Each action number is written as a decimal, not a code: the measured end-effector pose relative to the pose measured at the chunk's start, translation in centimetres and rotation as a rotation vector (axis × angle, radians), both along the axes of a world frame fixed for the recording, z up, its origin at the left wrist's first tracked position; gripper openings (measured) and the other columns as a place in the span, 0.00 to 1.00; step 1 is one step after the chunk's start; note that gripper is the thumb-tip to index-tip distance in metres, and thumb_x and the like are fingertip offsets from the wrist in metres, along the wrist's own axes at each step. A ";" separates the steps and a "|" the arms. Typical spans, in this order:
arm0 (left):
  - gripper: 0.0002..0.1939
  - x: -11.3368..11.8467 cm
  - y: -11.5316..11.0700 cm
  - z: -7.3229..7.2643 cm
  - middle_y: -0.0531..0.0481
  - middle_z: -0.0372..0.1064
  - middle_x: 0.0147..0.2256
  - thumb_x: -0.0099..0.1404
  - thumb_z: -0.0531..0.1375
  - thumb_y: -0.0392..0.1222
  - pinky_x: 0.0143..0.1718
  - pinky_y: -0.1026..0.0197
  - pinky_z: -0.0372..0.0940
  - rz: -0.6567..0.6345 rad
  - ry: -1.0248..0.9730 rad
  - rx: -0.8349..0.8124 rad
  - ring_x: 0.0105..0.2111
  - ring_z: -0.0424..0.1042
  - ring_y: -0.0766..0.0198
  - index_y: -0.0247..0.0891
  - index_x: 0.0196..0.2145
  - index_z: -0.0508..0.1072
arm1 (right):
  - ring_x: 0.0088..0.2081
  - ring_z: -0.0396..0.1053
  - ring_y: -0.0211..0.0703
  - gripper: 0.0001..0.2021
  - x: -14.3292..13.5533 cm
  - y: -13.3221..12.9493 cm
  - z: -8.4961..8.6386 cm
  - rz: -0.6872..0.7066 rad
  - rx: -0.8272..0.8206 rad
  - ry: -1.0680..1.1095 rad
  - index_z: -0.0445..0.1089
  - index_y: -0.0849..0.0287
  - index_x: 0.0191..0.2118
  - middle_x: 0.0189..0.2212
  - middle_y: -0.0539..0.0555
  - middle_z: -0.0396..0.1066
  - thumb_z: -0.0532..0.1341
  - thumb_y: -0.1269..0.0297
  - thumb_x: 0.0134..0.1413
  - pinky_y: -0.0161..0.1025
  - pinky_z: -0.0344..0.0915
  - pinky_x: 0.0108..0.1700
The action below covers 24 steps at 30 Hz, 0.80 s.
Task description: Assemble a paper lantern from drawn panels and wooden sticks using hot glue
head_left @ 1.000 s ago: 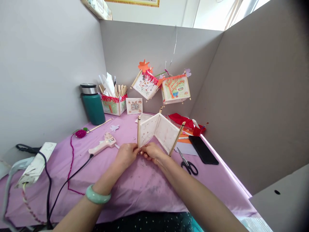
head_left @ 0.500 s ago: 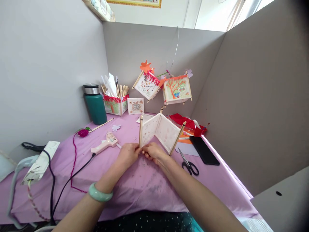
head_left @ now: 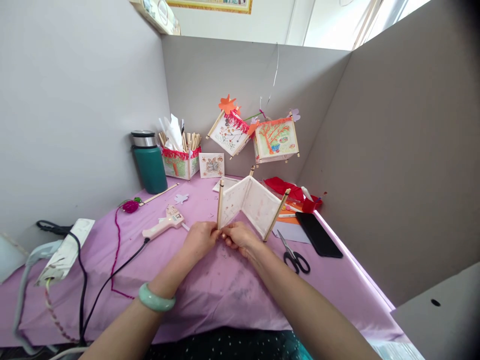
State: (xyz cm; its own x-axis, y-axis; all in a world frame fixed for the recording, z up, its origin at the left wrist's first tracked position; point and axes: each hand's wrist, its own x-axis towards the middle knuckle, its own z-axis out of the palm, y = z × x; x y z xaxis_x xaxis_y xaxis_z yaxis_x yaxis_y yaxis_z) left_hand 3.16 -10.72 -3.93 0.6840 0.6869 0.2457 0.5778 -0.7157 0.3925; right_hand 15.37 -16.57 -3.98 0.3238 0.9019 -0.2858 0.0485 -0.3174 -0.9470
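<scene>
Hands closed on near-left stick

Left hand [head_left: 201,239] and right hand [head_left: 240,236] both pinched shut at the foot of the upright stick [head_left: 220,206], fingertips nearly meeting. I can't tell which fingers bear on it; contact is partly hidden. Stick is the near-left post of the white panel frame [head_left: 259,202], which stands open toward me on the purple cloth [head_left: 232,300]. Glue gun [head_left: 165,224] lies left of left hand, scissors [head_left: 295,257] right of right forearm, phone [head_left: 318,235] beyond scissors.
</scene>
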 end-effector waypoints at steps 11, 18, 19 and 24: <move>0.09 -0.7 0.9 0.5 0.53 0.71 0.23 0.61 0.53 0.44 0.29 0.64 0.59 0.012 -0.287 -0.281 0.25 0.70 0.64 0.38 0.31 0.69 | 0.14 0.63 0.29 0.06 1.3 -4.4 1.3 0.036 0.145 -0.251 0.68 0.61 0.29 0.24 0.47 0.72 0.56 0.68 0.54 0.29 0.54 0.17; 0.10 -1.2 1.2 1.1 0.53 0.73 0.22 0.61 0.52 0.45 0.29 0.63 0.60 0.018 -0.238 -0.351 0.24 0.72 0.63 0.39 0.33 0.70 | 0.18 0.65 0.32 0.10 2.8 -8.0 3.9 -0.008 0.232 -0.465 0.69 0.59 0.28 0.23 0.48 0.71 0.56 0.61 0.55 0.31 0.58 0.24; 0.10 -1.2 1.2 1.1 0.53 0.73 0.22 0.61 0.52 0.44 0.29 0.63 0.60 0.030 -0.215 -0.337 0.24 0.72 0.62 0.39 0.33 0.71 | 0.18 0.65 0.33 0.11 2.7 -7.7 4.1 -0.017 0.252 -0.501 0.70 0.59 0.28 0.21 0.47 0.70 0.56 0.60 0.56 0.31 0.58 0.25; 0.09 -1.4 0.9 1.3 0.53 0.74 0.23 0.61 0.53 0.42 0.30 0.63 0.60 0.027 -0.132 -0.276 0.25 0.73 0.62 0.39 0.34 0.71 | 0.31 0.69 0.39 0.09 1.8 -4.3 5.3 -0.045 0.575 -0.787 0.72 0.57 0.35 0.29 0.51 0.73 0.55 0.64 0.59 0.34 0.62 0.36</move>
